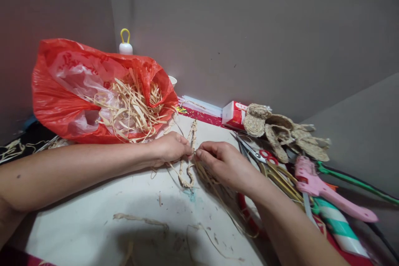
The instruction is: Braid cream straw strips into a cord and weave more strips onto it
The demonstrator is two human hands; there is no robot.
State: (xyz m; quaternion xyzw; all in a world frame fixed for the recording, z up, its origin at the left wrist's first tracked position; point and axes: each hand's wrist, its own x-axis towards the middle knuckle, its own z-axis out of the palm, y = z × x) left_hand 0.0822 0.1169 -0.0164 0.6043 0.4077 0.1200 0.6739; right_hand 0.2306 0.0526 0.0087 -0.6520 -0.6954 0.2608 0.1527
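Note:
Both my hands meet over a thin braided straw cord (pixel 188 169) lying on the white table (pixel 93 224). My left hand (pixel 171 147) pinches the cord with fingers closed. Facing it, my right hand (pixel 222 163) pinches the same cord and some loose straw strands (pixel 215 193) that trail toward me. The cord loops below my fingers and also runs away from me toward the wall.
A red plastic bag (pixel 62 87) of pale straw strips (pixel 131 110) sits at the back left. On the right lie woven straw pieces (pixel 282 131), red-handled scissors (pixel 264 156), a pink glue gun (pixel 324 189), a red-and-white box (pixel 234 114) and a striped roll (pixel 338 226). Straw scraps litter the table.

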